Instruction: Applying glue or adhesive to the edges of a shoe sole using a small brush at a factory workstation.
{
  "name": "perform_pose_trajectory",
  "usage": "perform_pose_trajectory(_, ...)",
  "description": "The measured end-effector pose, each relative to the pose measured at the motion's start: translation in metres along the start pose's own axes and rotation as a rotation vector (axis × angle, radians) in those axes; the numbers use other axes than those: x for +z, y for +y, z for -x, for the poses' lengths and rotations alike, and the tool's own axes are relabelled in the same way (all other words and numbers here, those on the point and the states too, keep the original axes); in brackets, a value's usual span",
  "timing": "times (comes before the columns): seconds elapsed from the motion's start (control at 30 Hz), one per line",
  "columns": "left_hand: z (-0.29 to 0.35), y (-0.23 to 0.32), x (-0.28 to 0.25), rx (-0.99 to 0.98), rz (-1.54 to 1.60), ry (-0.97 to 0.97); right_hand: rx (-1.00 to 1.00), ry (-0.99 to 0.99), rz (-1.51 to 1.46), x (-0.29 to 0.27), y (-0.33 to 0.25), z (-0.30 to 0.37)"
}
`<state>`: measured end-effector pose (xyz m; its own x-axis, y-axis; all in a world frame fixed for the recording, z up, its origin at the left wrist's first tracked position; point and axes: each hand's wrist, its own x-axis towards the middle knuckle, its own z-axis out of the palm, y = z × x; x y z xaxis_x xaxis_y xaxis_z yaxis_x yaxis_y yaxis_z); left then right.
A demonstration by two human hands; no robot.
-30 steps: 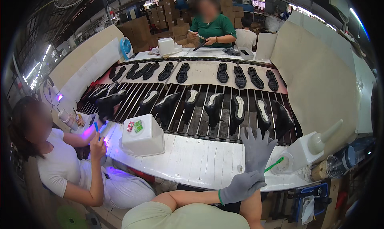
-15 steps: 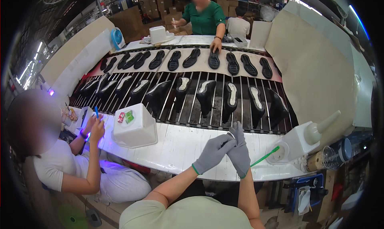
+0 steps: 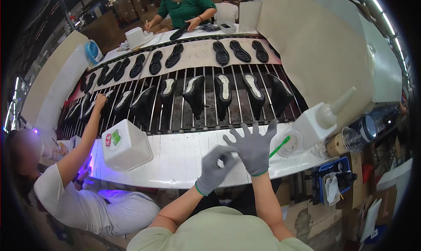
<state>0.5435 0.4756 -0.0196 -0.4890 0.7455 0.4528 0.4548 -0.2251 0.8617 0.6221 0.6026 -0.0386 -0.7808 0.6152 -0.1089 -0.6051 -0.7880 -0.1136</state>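
Grey gloves with green cuffs cover both my hands, above the near edge of the white worktable (image 3: 175,163). My left hand (image 3: 215,168) is curled, thumb and fingers closing into a ring; its fingertips meet the side of the right glove, and anything pinched there is hidden. My right hand (image 3: 254,150) is open, its fingers spread wide and holding nothing. Close to it on the right lie a green-handled brush (image 3: 280,146) and a white squeeze bottle (image 3: 312,123) with a long nozzle. Beyond my hands, black shoe uppers (image 3: 224,95) with whitish undersides stand on a rod conveyor.
Black soles (image 3: 220,53) lie on a beige belt (image 3: 197,60) behind the rods. A white plastic tub (image 3: 125,148) sits upside down at left. A co-worker at left reaches over the rods (image 3: 100,101); another across holds a black sole (image 3: 179,33). A blue basket (image 3: 331,176) hangs low right.
My hands have drawn partly apart, and my right fingers have spread. The left co-worker's arm has stretched to the uppers. The co-worker across has lifted a sole. The view has shifted right.
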Motion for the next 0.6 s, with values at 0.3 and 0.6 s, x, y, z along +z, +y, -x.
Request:
perform_pose_trajectory(0.3, 0.004, -0.031, 0.033, 0.518, -0.352, -0.183, -0.187, 0.066, -0.289, 0.009, -0.003, -0.021)
perform_pose_trajectory(0.6, 0.010, -0.002, 0.040, 0.081, 0.096, -0.077, -0.208, -0.024, -0.362, 0.047, -0.017, -0.013)
